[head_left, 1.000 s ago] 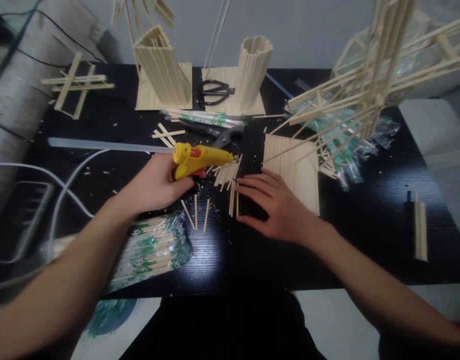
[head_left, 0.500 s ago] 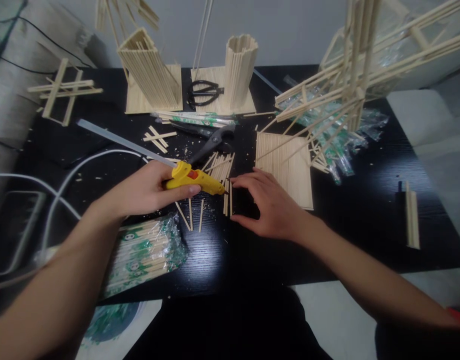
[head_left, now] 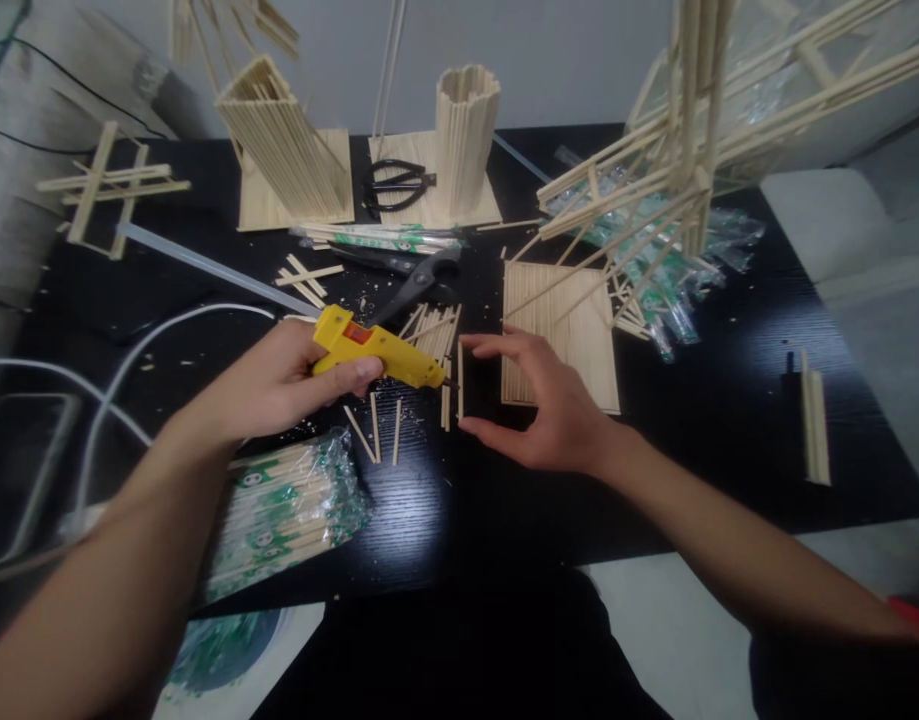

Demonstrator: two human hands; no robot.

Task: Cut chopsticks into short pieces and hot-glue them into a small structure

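Note:
My left hand is closed around a yellow hot glue gun, with a long clear glue stick standing out of its back end. The gun's nozzle points right and is close to a short wooden stick. My right hand holds that stick by its two ends, between thumb and fingers. Just left of it, more short sticks lie in a loose pile on the black table. A flat panel of sticks lies behind my right hand.
Two stick towers on bases, a slanted one and an upright one, stand at the back near black scissors. Black pliers lie mid-table. A large stick frame rises at right. Packaged chopsticks lie front left.
The glue gun has turned a little, showing more of its side, its nozzle still by the stick. My right hand's fingers have spread slightly along the stick. The whole view has shifted slightly.

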